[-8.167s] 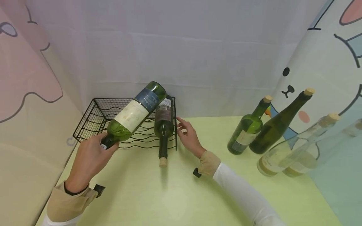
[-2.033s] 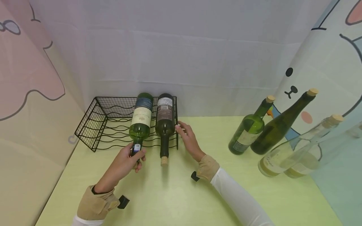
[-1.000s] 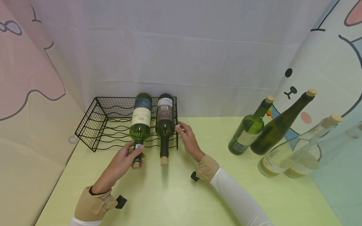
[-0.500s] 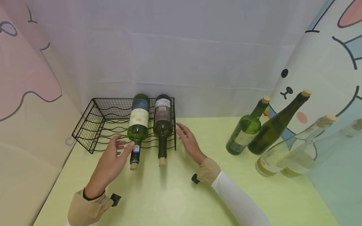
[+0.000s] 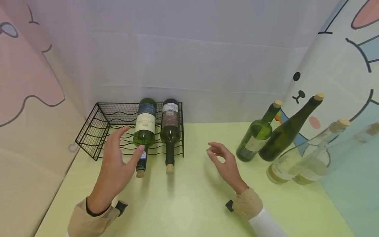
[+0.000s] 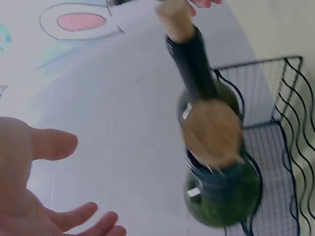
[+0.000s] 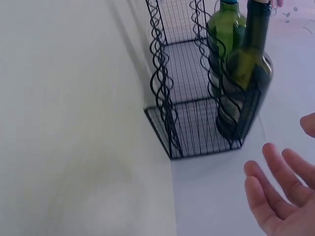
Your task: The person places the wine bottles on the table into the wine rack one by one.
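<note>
Two corked wine bottles lie side by side in a black wire rack (image 5: 91, 131), necks pointing toward me. The left one is a green wine bottle (image 5: 145, 121) with a cream and blue label; beside it is a dark wine bottle (image 5: 170, 128). My left hand (image 5: 115, 168) hovers by the green bottle's neck, thumb and fingers spread apart, holding nothing. In the left wrist view its fingers stand apart from the bottle's cork (image 6: 212, 132). My right hand (image 5: 226, 166) is over the table right of the rack, fingers loosely bent and holding nothing.
Upright at the right stand a green corked bottle (image 5: 256, 135), a tall dark olive bottle (image 5: 284, 135) and clear corked bottles (image 5: 281, 168). A white curtain (image 5: 189, 62) hangs behind the light green table (image 5: 177, 207); a printed cloth (image 5: 334, 82) closes the right side.
The green bottle was lowered into the rack beside the dark one. My left hand has let go of its neck and spread. My right hand has left the rack's side, moving right.
</note>
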A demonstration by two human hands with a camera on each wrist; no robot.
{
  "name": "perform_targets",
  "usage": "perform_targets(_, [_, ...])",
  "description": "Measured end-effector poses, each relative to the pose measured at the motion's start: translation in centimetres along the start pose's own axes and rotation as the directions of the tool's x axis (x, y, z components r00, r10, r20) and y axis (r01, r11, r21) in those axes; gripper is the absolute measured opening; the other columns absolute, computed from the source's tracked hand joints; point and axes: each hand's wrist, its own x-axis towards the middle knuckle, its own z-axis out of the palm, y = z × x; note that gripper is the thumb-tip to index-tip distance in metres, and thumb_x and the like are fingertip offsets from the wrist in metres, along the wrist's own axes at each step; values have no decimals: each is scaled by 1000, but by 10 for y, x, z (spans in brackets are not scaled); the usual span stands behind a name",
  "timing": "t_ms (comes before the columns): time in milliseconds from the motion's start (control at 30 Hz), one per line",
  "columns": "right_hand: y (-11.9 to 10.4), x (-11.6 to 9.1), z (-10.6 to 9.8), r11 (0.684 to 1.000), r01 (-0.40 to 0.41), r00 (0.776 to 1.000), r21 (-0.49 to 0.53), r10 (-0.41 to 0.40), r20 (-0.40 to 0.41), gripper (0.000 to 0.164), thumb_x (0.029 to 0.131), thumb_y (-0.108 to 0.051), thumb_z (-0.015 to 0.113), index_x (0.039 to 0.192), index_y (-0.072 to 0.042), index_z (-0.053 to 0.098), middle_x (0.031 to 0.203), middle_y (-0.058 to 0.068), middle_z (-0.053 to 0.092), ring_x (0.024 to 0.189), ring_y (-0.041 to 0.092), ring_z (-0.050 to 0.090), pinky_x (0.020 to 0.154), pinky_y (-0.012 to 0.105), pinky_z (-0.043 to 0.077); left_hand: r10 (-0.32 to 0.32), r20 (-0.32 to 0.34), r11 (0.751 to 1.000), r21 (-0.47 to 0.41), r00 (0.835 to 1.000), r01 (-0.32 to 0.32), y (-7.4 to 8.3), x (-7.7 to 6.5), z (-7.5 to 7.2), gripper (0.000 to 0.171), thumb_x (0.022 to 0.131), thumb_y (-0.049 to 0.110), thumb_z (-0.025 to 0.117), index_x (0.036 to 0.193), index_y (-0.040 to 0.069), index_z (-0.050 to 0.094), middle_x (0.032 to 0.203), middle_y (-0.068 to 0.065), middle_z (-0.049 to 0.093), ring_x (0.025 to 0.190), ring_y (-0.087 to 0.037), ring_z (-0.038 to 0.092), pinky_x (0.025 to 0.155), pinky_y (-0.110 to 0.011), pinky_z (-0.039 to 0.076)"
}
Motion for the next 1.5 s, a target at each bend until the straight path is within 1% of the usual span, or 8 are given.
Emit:
perform_targets(133, [2, -16, -22, 991, 100, 984, -87, -111, -140, 21, 90, 5, 66, 111, 3, 67, 93, 13, 67, 87, 18, 63, 82, 30, 49, 142, -25, 981, -129, 990, -144, 31, -2, 5, 62, 94, 17, 68, 149, 8, 38, 147, -5, 37, 135, -23, 34, 107, -45, 28])
perform_targets(233, [5, -23, -40, 970, 186, 944, -155, -220, -245, 20, 85, 11, 68, 105, 8, 67, 87, 14, 67, 83, 14, 63, 78, 29, 49, 315, -59, 923, -213, 947, -321, 61, -6, 12, 57, 91, 6, 67, 142, -2, 44, 142, -8, 45, 132, -24, 40, 108, -42, 29])
perform_targets(467, [16, -25, -73, 885, 288, 784, -366, -437, -442, 26, 77, 12, 72, 102, 13, 64, 90, 20, 62, 90, 14, 58, 83, 26, 43, 736, -4, 658, -231, 677, -717, 87, -23, 49, 33, 98, 16, 58, 127, -1, 58, 130, -9, 56, 122, -21, 52, 102, -35, 40])
perform_targets(533, [19, -25, -79, 870, 265, 749, -415, -457, -480, 34, 75, 9, 75, 106, 14, 62, 95, 24, 59, 95, 18, 55, 85, 27, 42, 776, 83, 625, -235, 625, -745, 82, -31, 64, 33, 99, 18, 58, 129, 6, 59, 131, -3, 56, 123, -16, 52, 102, -30, 39])
perform_targets(600, [22, -24, -83, 870, 236, 733, -433, -452, -508, 45, 73, 6, 76, 114, 14, 59, 102, 27, 56, 100, 23, 53, 87, 28, 40, 777, 174, 630, -228, 606, -742, 75, -40, 79, 35, 98, 19, 60, 132, 11, 59, 132, 2, 55, 124, -12, 50, 103, -26, 37])
perform_targets(867, [41, -18, -88, 901, 92, 797, -424, -322, -511, 81, 70, 6, 82, 141, 11, 43, 130, 28, 46, 117, 39, 40, 99, 38, 35, 672, 407, 656, 61, 619, -753, 37, -54, 126, 35, 97, 28, 62, 130, 19, 60, 127, 6, 57, 118, -11, 53, 102, -25, 37])
perform_targets(1167, [59, -1, -89, 970, -176, 856, -168, 67, -512, 86, 79, -11, 83, 151, -3, 36, 140, 18, 47, 126, 32, 46, 105, 42, 34, 617, 442, 719, 19, 651, -694, 14, -63, 142, 36, 96, 28, 65, 130, 18, 59, 126, 7, 56, 117, -9, 54, 98, -23, 40])
perform_targets(1500, [108, 21, -88, 904, -428, 805, -1, 381, -455, 111, 71, -43, 87, 158, -26, 20, 150, 0, 35, 135, 14, 35, 108, 31, 29, 525, 506, 797, -11, 684, -604, 3, -66, 142, 35, 98, 31, 63, 131, 20, 58, 129, 8, 55, 119, -7, 52, 98, -23, 40])
